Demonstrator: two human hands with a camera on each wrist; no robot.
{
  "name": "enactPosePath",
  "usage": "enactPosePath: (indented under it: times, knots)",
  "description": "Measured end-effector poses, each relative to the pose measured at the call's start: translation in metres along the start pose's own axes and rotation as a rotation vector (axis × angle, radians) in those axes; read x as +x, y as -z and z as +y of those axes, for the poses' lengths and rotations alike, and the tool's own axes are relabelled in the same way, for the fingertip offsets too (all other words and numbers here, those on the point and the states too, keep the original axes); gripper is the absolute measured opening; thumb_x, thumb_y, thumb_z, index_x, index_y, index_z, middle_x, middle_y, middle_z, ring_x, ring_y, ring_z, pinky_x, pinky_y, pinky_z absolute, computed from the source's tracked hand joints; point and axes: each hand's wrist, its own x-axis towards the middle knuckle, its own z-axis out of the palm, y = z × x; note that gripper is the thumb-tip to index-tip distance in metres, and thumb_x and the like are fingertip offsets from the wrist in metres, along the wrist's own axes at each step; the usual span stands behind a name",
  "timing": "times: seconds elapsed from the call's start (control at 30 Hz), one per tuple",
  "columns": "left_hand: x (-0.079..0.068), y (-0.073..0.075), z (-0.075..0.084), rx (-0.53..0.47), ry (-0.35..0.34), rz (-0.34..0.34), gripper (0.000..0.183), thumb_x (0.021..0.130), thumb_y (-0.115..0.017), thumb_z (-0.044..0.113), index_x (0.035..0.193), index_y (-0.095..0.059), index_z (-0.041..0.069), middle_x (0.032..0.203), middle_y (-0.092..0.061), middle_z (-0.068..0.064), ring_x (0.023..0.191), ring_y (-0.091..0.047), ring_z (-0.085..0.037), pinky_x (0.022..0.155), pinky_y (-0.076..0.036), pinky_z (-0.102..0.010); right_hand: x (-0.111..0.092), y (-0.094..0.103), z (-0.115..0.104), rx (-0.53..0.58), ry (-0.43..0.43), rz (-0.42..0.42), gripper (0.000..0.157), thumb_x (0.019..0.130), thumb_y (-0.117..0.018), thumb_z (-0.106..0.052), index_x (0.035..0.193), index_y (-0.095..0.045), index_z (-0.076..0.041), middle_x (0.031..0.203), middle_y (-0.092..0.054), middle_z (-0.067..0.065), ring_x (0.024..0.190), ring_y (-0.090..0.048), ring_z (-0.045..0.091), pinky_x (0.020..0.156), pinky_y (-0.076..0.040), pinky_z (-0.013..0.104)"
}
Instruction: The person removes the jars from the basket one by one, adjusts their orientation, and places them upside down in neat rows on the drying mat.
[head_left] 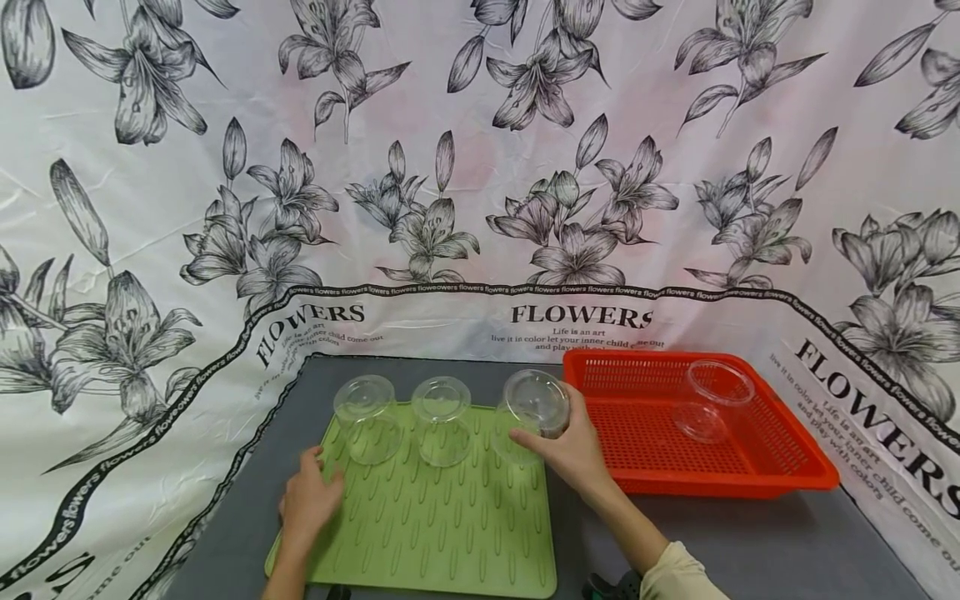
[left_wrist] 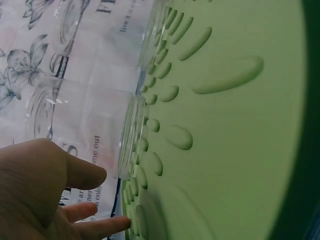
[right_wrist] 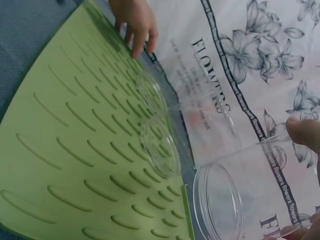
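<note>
My right hand (head_left: 579, 450) grips a clear plastic cup (head_left: 536, 404) at the mat's back right corner, thumb on the near side. Its wide rim faces down in the right wrist view; I cannot tell whether it touches the mat. Two more clear cups, the left one (head_left: 367, 421) and the middle one (head_left: 441, 421), stand upside down in a row along the back of the green ridged mat (head_left: 442, 525). Over the mat's left edge is my left hand (head_left: 309, 496), fingers loosely bent around nothing, near the left cup.
A red plastic basket (head_left: 720, 483) with slotted walls sits right of the mat. Inside it, toward its right end, stands another clear cup (head_left: 716, 400). The grey table (head_left: 225, 533) meets a flower-printed cloth (head_left: 450, 325) at the back and sides.
</note>
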Motion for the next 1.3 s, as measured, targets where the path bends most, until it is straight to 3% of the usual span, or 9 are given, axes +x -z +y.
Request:
enactPosePath:
  times: [0.53,0.83,1.1,1.3]
  knots:
    - [0.0,-0.006,-0.006,0.027,-0.032,0.01,0.06,0.097,-0.056,0.02,0.15,-0.037,-0.001,0.144,-0.052,-0.03,0.131,-0.046,-0.054,0.113,-0.024,-0.075,0.013,-0.022,0.016,-0.098,-0.023,-0.006,0.109,0.069,-0.094,-0.038,0.154,-0.032,-0.009,0.131,-0.062,0.018,0.118,-0.063,0.034,0.096,-0.053,0.05]
    - [-0.002,-0.006,-0.009,0.037,-0.062,0.027,0.056,0.098,-0.058,0.019,0.148,-0.042,-0.002,0.141,-0.055,-0.03,0.13,-0.048,-0.055,0.111,-0.026,-0.074,0.014,-0.03,0.027,-0.125,-0.043,-0.022,0.11,0.073,-0.091,-0.043,0.155,-0.029,-0.004,0.143,-0.054,0.024,0.124,-0.059,0.04,0.098,-0.052,0.056]
    - [-0.003,-0.006,-0.01,0.014,-0.07,0.01,0.054,0.099,-0.057,0.018,0.147,-0.043,-0.003,0.142,-0.052,-0.031,0.141,-0.032,-0.059,0.113,-0.02,-0.076,0.016,-0.033,0.032,-0.146,-0.035,-0.031,0.109,0.072,-0.092,-0.042,0.154,-0.032,-0.003,0.141,-0.056,0.023,0.124,-0.059,0.039,0.099,-0.051,0.057]
    - [-0.004,-0.006,-0.009,0.017,-0.053,-0.003,0.055,0.099,-0.057,0.017,0.148,-0.041,-0.003,0.146,-0.048,-0.033,0.145,-0.024,-0.06,0.116,-0.014,-0.077,0.019,-0.036,0.033,-0.149,-0.038,-0.06,0.113,0.073,-0.09,-0.043,0.157,-0.026,-0.002,0.149,-0.049,0.025,0.131,-0.054,0.043,0.103,-0.048,0.06]
